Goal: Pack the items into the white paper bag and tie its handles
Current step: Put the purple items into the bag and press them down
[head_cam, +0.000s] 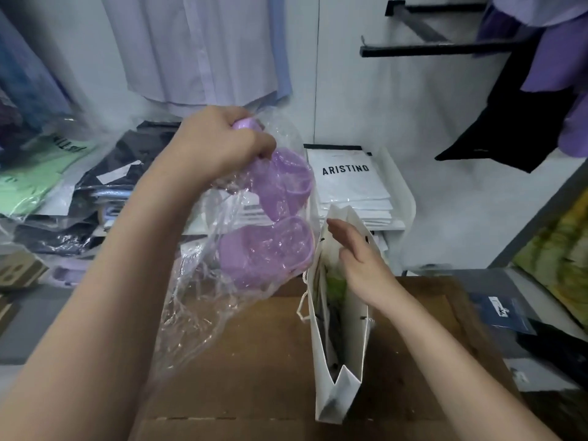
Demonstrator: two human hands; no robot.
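A white paper bag (pixel 323 370) stands upright on a brown cardboard surface (pixel 254 370), its mouth open, with green and dark items inside. My left hand (pixel 219 144) grips the top of a clear plastic bag (pixel 197 307) holding a pair of purple slippers (pixel 273 224), lifted just left of the paper bag's mouth. My right hand (pixel 359 262) reaches into the paper bag's opening with straight fingers, pressing against its right wall. White cord handles (pixel 302 308) hang at the bag's left side.
A stack of white "ARISTINO" bags (pixel 346 183) lies on a white rack behind. Bagged garments (pixel 63 173) are piled at the left. Shirts (pixel 197 46) hang above, and purple and black clothes (pixel 525 106) hang at the right. Dark packages (pixel 509 316) lie right of the cardboard.
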